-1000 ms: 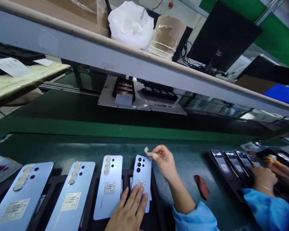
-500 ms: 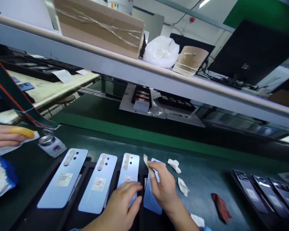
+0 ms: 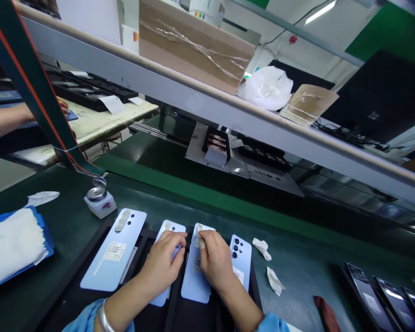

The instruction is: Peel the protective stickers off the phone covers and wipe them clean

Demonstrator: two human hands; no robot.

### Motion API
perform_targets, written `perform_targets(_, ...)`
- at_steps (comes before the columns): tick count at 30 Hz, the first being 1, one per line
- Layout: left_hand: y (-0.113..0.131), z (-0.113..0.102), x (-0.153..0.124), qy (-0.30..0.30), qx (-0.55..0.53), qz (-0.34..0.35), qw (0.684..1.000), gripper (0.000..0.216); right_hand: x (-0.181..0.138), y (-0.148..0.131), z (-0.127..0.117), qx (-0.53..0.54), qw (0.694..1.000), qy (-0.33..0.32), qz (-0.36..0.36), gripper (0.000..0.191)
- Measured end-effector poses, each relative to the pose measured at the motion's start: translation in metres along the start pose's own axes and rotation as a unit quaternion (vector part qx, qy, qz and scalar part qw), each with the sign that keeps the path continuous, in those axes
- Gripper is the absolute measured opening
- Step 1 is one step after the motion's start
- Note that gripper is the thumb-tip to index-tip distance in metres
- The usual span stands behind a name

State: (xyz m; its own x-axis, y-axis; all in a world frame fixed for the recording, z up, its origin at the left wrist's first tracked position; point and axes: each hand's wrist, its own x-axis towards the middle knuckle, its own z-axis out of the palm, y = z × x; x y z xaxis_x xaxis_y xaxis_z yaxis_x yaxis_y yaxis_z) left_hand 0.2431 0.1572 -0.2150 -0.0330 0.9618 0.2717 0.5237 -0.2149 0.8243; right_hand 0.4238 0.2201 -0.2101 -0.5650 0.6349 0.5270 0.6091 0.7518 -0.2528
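Observation:
Four light-blue phones lie face down in a black tray. The leftmost phone has a beige strip over part of its camera area and a white label. My left hand is over the second phone, fingers half curled, with a gap between thumb and forefinger. On the third phone, my right hand pinches the beige strip at the cameras. The rightmost phone shows uncovered camera lenses, its lower part hidden by my right forearm.
Crumpled white scraps and a dark red cloth lie to the right. Dark phones stand at far right. A metal-lidded bottle and a blue tray of white wipes are left. A shelf crosses above; another person's arm shows behind.
My right hand has gone from the rightmost phone to the strip on the third; the rightmost phone's lenses now show. My left hand has moved to the second phone. The other person's gloved hand left the table.

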Motion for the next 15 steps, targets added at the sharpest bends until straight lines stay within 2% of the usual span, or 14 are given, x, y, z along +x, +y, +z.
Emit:
perform_targets(7,0.005,0.000,-0.002,-0.021,-0.010,0.016,1.000,0.021,-0.005,-0.007,0.010,-0.052,0.999,-0.018,-0.004,0.035)
perform_targets(11,0.002,0.004,0.002,-0.021,-0.016,0.025,0.999,0.029,-0.011,-0.007,0.009,-0.056,0.998,-0.036,-0.020,0.042)
perform_targets(15,0.003,0.011,0.008,-0.033,0.021,0.041,0.998,0.036,-0.015,-0.009,0.006,-0.053,0.997,-0.041,-0.027,0.039)
